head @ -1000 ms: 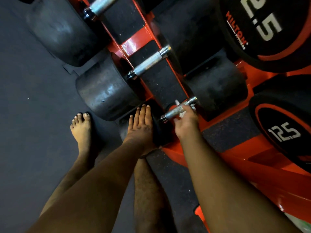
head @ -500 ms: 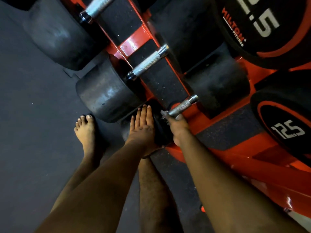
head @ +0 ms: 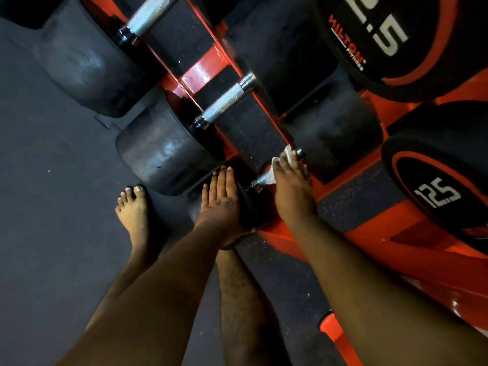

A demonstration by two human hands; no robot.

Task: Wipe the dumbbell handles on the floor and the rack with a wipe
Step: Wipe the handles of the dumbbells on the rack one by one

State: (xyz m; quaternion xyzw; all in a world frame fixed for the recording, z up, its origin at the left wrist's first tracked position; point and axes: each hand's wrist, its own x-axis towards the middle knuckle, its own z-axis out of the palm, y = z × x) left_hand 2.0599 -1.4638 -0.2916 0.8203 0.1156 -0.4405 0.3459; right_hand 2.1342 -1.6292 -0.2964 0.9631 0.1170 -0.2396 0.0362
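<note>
Knurled steel dumbbell handle (head: 261, 180) is covered by the right hand (head: 290, 186), which grips a crumpled white wipe (head: 287, 154) round it. Its long axis is seen slanting up-right. Left hand (head: 221, 196) is laid flat, fingers straight, on the black rubber dumbbell head (head: 248, 207) just left.

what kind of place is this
Most likely a gym's free-weights area. An orange rack holds black dumbbells with knurled metal handles, some heads are marked 12.5, and the floor is dark rubber matting.
</note>
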